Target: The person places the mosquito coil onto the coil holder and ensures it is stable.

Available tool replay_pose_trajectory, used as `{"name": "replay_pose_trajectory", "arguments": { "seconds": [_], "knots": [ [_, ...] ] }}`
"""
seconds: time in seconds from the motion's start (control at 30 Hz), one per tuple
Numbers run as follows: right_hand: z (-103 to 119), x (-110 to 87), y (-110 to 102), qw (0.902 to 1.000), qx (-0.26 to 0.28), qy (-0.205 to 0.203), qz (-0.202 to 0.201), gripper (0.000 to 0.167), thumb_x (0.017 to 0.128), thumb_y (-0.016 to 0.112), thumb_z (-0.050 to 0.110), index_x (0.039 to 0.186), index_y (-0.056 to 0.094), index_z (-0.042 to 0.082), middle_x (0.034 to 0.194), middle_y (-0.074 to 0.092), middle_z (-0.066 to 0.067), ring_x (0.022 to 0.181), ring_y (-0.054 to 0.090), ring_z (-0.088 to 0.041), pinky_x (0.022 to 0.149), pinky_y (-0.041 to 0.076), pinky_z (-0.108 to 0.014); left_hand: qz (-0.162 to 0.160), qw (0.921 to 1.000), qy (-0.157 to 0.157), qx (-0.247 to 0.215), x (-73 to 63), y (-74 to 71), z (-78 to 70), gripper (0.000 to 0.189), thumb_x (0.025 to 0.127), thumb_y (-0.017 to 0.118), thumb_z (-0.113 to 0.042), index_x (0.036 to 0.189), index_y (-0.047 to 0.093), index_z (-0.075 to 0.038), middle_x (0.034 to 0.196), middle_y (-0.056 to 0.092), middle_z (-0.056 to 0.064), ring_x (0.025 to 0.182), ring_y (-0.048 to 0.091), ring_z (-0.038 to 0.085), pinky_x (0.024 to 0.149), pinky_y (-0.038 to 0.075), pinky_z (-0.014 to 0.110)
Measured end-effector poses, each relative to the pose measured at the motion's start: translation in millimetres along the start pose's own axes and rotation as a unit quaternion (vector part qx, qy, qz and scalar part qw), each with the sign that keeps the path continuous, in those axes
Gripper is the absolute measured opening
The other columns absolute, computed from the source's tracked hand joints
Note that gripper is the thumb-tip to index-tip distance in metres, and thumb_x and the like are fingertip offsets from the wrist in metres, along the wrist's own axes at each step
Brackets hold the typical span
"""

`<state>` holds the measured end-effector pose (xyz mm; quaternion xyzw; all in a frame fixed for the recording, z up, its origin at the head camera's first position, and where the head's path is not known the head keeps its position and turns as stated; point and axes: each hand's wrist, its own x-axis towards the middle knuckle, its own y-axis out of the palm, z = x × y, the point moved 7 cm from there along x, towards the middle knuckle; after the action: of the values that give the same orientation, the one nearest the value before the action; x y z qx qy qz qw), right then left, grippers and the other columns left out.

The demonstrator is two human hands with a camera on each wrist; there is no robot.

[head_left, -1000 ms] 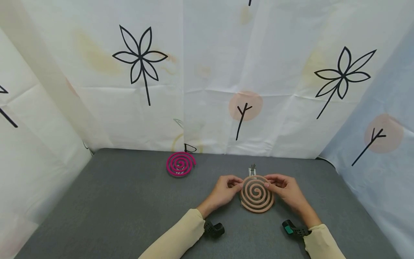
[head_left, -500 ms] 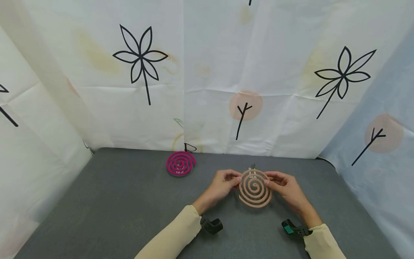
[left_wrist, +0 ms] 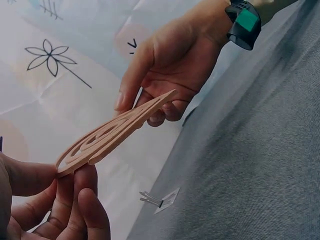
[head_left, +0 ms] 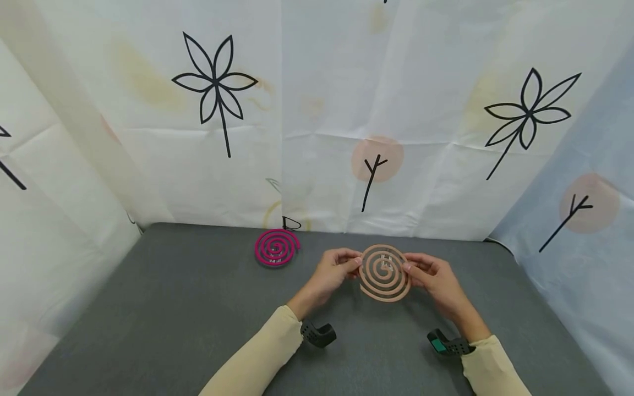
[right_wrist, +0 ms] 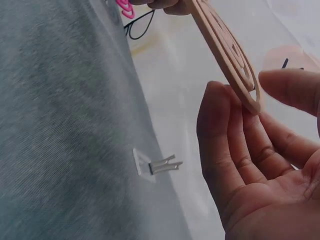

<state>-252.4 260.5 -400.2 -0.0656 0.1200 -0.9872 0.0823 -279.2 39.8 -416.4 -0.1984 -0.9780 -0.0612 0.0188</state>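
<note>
Left fingers (left_wrist: pixel 86 181) and right fingers (right_wrist: pixel 216 127) pinch the tan spiral (head_left: pixel 384 269) between them by opposite edges.

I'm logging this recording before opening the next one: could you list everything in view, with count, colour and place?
Tan spiral: 1, light brown, raised off the table, between both hands
Pink spiral: 1, magenta, near the table's far edge
Pronged clip: 1, pale, with a white square, on the table
Small piece: count unclear, pale, seen through the pink spiral
Table: 1, grey, beneath
Backdrop: count unclear, white with printed plants, around the table
Wristbands: 2, black, at the wrists
Sleeves: 2, cream, on the forearms
Left hand: 1, bare, pinching the tan spiral's left rim
Right hand: 1, bare, pinching its right rim
</note>
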Motion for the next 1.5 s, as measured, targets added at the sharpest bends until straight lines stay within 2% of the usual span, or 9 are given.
{"name": "replay_pose_trajectory", "arguments": {
  "seconds": [0.2, 0.27, 0.47, 0.67, 0.97, 1.23, 1.33, 1.5],
  "knots": [
    [11.9, 14.5, 0.7, 0.9994, 0.024, -0.005, -0.024, 0.045, 0.104, 0.061, 0.016, 0.133, 0.053, -0.017, 0.105, 0.07, -0.005, 0.089, 0.07, -0.013, 0.073, 0.061, -0.03, -0.03, 0.9988, -0.002, -0.039, 0.9, -4.2, -7.8, 0.024, 0.103, 0.059, -0.006, 0.121, 0.066, 0.009, 0.094, 0.07, 0.008, 0.079, 0.066, 0.011, 0.075, 0.059, 0.03],
    [15.3, 19.4, 1.4, 0.9989, 0.04, -0.008, -0.025, 0.045, 0.104, 0.061, 0.016, 0.133, 0.053, -0.017, 0.105, 0.07, -0.003, 0.09, 0.069, -0.014, 0.072, 0.061, -0.03, -0.038, 0.9979, -0.002, -0.053, 0.3, -5.6, -10.8, 0.025, 0.103, 0.059, -0.006, 0.122, 0.066, 0.009, 0.094, 0.07, 0.008, 0.078, 0.067, 0.011, 0.074, 0.059, 0.028],
    [20.2, 29.6, 4.7, 0.9968, 0.078, -0.007, -0.015, 0.045, 0.104, 0.061, 0.018, 0.132, 0.054, -0.017, 0.105, 0.07, 0.0, 0.093, 0.068, -0.013, 0.074, 0.061, -0.03, -0.054, 0.9949, 0.001, -0.085, 0.8, -10.2, -16.0, 0.026, 0.103, 0.059, -0.006, 0.123, 0.065, 0.01, 0.092, 0.068, 0.007, 0.078, 0.066, 0.011, 0.071, 0.059, 0.025],
    [21.6, 30.7, 4.7, 0.9934, 0.114, -0.011, -0.012, 0.039, 0.105, 0.058, 0.013, 0.131, 0.055, -0.016, 0.104, 0.068, -0.001, 0.093, 0.067, -0.013, 0.074, 0.06, -0.028, -0.078, 0.9916, -0.012, -0.102, 4.5, -10.8, -17.0, 0.026, 0.103, 0.061, -0.009, 0.121, 0.066, 0.009, 0.092, 0.067, 0.007, 0.078, 0.067, 0.012, 0.07, 0.059, 0.025],
    [17.9, 31.6, -6.1, 0.9919, 0.121, -0.006, -0.038, 0.042, 0.105, 0.06, 0.016, 0.134, 0.054, -0.013, 0.112, 0.067, 0.001, 0.099, 0.068, -0.012, 0.078, 0.06, -0.028, -0.121, 0.9836, -0.032, -0.129, 18.5, -4.3, -14.8, 0.022, 0.101, 0.065, -0.008, 0.118, 0.07, 0.006, 0.094, 0.068, 0.009, 0.077, 0.067, 0.013, 0.071, 0.059, 0.025],
    [15.6, 30.3, -13.2, 0.9901, 0.13, 0.007, -0.051, 0.053, 0.104, 0.061, 0.017, 0.145, 0.045, -0.013, 0.119, 0.065, 0.003, 0.103, 0.066, -0.011, 0.082, 0.059, -0.027, -0.138, 0.9787, -0.024, -0.151, 32.1, 2.1, -9.0, 0.022, 0.096, 0.067, 0.003, 0.116, 0.069, 0.01, 0.098, 0.071, 0.013, 0.074, 0.068, 0.01, 0.07, 0.059, 0.023],
    [14.0, 30.4, -16.1, 0.9874, 0.144, 0.011, -0.066, 0.053, 0.104, 0.061, 0.016, 0.146, 0.044, -0.013, 0.118, 0.066, 0.003, 0.101, 0.066, -0.011, 0.083, 0.059, -0.026, -0.144, 0.9762, -0.024, -0.16, 35.4, 4.4, -6.0, 0.022, 0.095, 0.067, 0.005, 0.116, 0.069, 0.01, 0.098, 0.071, 0.013, 0.073, 0.068, 0.01, 0.07, 0.059, 0.023],
    [9.5, 31.7, -20.9, 0.9797, 0.174, 0.02, -0.097, 0.048, 0.102, 0.063, 0.012, 0.142, 0.05, -0.01, 0.115, 0.067, 0.003, 0.101, 0.066, -0.01, 0.083, 0.058, -0.024, -0.151, 0.9718, -0.021, -0.179, 40.2, 8.3, -3.3, 0.021, 0.093, 0.068, 0.007, 0.114, 0.07, 0.011, 0.096, 0.072, 0.012, 0.073, 0.068, 0.011, 0.071, 0.059, 0.024]
  ]
}}
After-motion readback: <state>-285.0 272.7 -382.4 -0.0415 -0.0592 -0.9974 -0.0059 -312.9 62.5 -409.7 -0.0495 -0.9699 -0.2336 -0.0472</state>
